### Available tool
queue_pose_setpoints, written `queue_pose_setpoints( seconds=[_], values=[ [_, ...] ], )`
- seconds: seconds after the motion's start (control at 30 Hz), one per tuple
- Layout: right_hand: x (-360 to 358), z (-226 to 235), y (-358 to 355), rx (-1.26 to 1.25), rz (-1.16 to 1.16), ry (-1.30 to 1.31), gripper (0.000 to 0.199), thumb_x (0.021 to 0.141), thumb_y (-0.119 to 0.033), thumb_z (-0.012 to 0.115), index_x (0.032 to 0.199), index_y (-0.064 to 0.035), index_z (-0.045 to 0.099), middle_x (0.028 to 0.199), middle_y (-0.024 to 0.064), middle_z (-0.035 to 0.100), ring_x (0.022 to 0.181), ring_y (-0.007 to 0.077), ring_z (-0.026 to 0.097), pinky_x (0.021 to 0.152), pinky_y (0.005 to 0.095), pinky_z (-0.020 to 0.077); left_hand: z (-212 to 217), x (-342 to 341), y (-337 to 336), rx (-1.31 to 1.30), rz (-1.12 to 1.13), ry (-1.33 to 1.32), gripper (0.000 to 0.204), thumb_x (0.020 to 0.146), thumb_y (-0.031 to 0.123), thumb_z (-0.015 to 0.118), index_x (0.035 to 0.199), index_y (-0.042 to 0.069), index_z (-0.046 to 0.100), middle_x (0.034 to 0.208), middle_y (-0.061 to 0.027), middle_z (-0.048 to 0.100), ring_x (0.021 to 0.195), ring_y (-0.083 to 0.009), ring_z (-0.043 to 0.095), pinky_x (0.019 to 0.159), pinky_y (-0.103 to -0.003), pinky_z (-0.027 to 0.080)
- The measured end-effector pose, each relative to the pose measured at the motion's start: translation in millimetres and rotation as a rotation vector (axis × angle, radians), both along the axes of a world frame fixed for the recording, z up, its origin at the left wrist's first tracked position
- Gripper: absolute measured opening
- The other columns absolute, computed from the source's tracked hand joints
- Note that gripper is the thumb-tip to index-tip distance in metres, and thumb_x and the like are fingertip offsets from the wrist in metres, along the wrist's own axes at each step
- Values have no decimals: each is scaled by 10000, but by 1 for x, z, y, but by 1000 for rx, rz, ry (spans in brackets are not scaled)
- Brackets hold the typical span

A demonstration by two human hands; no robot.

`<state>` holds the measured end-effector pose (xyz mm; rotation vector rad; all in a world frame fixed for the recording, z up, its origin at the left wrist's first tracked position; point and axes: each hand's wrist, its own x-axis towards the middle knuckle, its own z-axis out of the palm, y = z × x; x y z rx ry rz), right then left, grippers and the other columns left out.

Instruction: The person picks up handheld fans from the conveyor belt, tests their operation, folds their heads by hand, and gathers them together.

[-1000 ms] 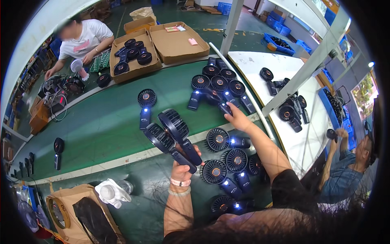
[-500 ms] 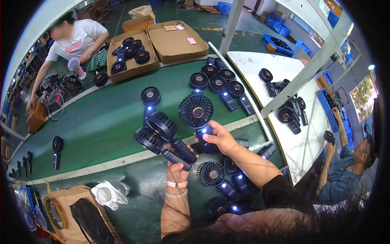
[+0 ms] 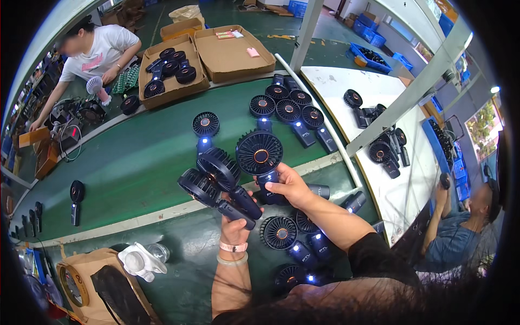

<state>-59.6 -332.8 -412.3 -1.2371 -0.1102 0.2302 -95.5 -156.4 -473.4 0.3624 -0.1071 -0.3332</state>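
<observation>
1. While the left hand (image 3: 234, 230) was curled around the handles of two dark handheld fans (image 3: 219, 169), the right hand (image 3: 287, 184) was closed on the handle of a third fan (image 3: 260, 155), its thumb across the front.
2. The third fan's rim stood just beside the left hand's pair; whether they touched could not be told.
3. Beyond the left hand, a single fan (image 3: 206, 124) lay on the green belt (image 3: 135, 146), which stretched wide to that hand's left.
4. The belt's pale edge strip (image 3: 157, 217) ran toward the left hand from its left.
5. Beyond the right hand was a fan cluster (image 3: 287, 110); to its right, a white tube (image 3: 351, 168) bounded the room sideways.
6. Just below the right hand, more fans (image 3: 280, 233) crowded the near bench (image 3: 189, 260).
7. Left of the left hand, a stretch of bench separated it from a white cloth (image 3: 142, 262).
</observation>
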Motion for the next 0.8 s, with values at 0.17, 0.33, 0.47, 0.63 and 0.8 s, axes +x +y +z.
queue_pose_setpoints(
  seconds=[0.17,0.33,0.47,0.63,0.8],
  values=[
    [-1,-3,-1,-12,-21,15,432,774,-24,610,1176,-15,454,1094,104,582,1007,180,566,917,319,415,2,0,-1,16,-4,-18,884,607,19,691,1352,184,245,1204,-160,461,1100,-291,491,864,-535,455],
    [-1,-3,2,37,-50,15,444,769,-25,616,1180,-22,449,1098,99,578,1009,174,561,915,317,414,3,0,-1,32,-21,-64,823,632,26,660,1329,211,264,1219,-142,441,1135,-313,463,872,-545,452],
    [0,-4,0,10,-50,27,448,774,-30,619,1185,-27,440,1101,97,572,1005,166,558,912,310,415,5,0,-1,84,-4,-80,798,627,36,665,1320,163,289,1218,-140,443,1141,-320,457,867,-533,460],
    [-3,-12,5,11,-65,-11,455,810,-22,583,1222,-32,390,1092,86,566,1005,159,551,897,312,427,6,3,-4,148,2,-111,778,603,42,661,1299,70,314,1261,-139,422,1162,-328,441,884,-529,452],
    [-15,-9,14,-183,55,-83,545,841,28,511,1320,-17,255,1202,80,321,1019,156,498,801,293,479,10,1,-4,120,-56,-97,799,584,61,689,1297,64,328,1249,-140,435,1137,-308,472,881,-486,468]
  ],
)
